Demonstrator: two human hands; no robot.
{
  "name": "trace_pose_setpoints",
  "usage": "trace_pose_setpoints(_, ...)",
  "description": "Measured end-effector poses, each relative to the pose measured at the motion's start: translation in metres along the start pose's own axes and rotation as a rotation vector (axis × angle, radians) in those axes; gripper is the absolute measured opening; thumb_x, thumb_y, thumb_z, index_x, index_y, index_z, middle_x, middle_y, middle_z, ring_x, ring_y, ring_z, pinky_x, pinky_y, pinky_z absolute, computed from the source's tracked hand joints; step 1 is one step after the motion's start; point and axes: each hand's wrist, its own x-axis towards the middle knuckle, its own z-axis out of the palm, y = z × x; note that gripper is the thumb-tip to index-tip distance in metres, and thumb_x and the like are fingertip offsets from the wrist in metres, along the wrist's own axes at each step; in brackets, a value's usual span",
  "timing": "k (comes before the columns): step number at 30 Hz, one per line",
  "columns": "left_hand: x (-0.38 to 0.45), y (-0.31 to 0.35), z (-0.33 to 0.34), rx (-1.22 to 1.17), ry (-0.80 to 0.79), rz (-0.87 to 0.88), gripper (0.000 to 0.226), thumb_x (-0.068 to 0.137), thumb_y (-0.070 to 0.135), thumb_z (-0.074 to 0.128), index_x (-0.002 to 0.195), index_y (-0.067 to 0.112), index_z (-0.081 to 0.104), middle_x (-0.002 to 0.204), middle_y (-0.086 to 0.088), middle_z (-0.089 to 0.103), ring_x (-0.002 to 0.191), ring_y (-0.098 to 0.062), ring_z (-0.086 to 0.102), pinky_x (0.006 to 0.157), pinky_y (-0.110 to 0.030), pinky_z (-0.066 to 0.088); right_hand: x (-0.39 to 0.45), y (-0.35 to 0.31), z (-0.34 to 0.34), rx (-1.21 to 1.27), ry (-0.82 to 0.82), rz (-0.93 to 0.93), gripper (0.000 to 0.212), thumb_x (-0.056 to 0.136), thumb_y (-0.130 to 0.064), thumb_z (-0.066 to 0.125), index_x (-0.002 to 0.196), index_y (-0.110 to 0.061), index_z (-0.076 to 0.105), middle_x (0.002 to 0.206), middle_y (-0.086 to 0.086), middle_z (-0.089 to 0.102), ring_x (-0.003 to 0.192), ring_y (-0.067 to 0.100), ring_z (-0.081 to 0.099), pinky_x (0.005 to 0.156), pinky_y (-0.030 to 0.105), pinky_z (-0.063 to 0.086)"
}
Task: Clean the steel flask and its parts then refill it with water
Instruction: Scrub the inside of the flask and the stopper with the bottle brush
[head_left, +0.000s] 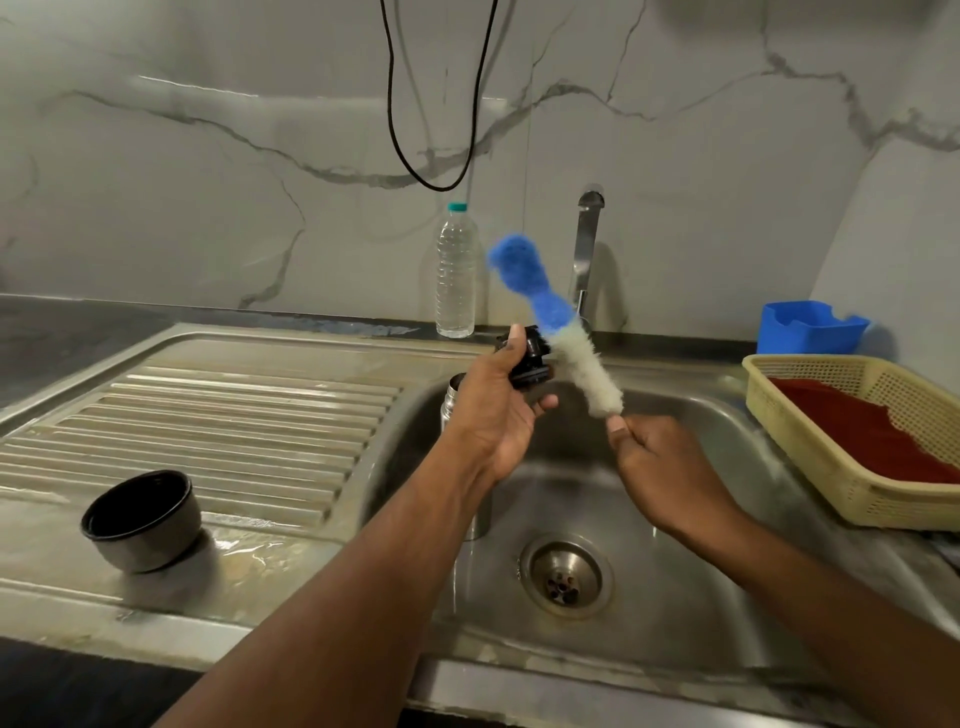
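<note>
My left hand (493, 410) grips the flask's black stopper (530, 358) above the sink basin. My right hand (660, 462) pinches the handle end of a bottle brush (561, 327), whose white bristles and blue tip point up and left, right beside the stopper. The steel flask body (453, 400) stands upright in the basin (675, 597), mostly hidden behind my left forearm. The flask's cup lid (141, 519), steel outside and black inside, lies tilted on the wet drainboard at the left.
A tap (586, 249) rises behind the basin; no water stream shows. A clear plastic water bottle (456, 270) stands at the sink's back edge. A yellow basket (857, 436) with a red cloth sits right, a blue container (808, 327) behind it. The drain (563, 574) lies below my hands.
</note>
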Motion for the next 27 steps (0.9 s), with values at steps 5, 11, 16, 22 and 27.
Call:
trace_pose_setpoints(5,0.0026,-0.0014,0.0001,0.001,0.032,0.033,0.044,0.110,0.035,0.045,0.143,0.007,0.053,0.113,-0.006,0.069,0.089,-0.014,0.066,0.069,-0.031,0.048,-0.0012,0.0003,-0.0026,0.001,0.070,-0.053,0.046,0.110,-0.030,0.045,0.064,-0.024,0.051,0.058,-0.005,0.052,0.054,0.015,0.050,0.054,0.031,0.036)
trace_pose_setpoints(11,0.0013,-0.0018,0.0007,-0.114,-0.023,0.012,0.037,0.110,0.031,0.037,0.130,0.008,0.058,0.112,-0.013,0.069,0.085,-0.020,0.064,0.066,-0.031,0.045,0.0000,0.0017,-0.0035,-0.028,0.049,0.008,0.048,0.110,-0.032,0.045,0.063,-0.023,0.051,0.057,-0.003,0.053,0.055,0.018,0.053,0.055,0.034,0.039)
trace_pose_setpoints(16,0.0018,0.0009,0.0013,-0.092,-0.069,0.064,0.024,0.107,0.029,0.049,0.115,0.012,0.065,0.099,-0.004,0.068,0.075,-0.012,0.057,0.059,-0.026,0.038,-0.0009,-0.0009,0.0010,-0.024,0.019,-0.036,0.048,0.110,-0.031,0.045,0.062,-0.026,0.048,0.059,-0.004,0.052,0.056,0.017,0.052,0.055,0.033,0.036)
trace_pose_setpoints(22,0.0046,-0.0009,-0.0009,-0.047,-0.041,0.014,0.020,0.109,0.018,0.044,0.114,0.014,0.062,0.092,0.001,0.069,0.076,-0.010,0.058,0.062,-0.025,0.040,-0.0034,-0.0041,-0.0006,-0.019,0.068,-0.096,0.047,0.108,-0.032,0.046,0.061,-0.024,0.047,0.057,-0.005,0.051,0.054,0.017,0.050,0.055,0.038,0.040)
trace_pose_setpoints(27,0.0054,-0.0024,-0.0043,-0.045,-0.002,0.007,0.027,0.108,0.023,0.049,0.130,0.008,0.057,0.100,-0.003,0.070,0.083,-0.014,0.060,0.063,-0.027,0.045,0.0001,-0.0005,-0.0035,-0.023,0.013,0.060,0.047,0.111,-0.034,0.042,0.069,-0.019,0.058,0.061,-0.001,0.056,0.058,0.018,0.055,0.058,0.035,0.042)
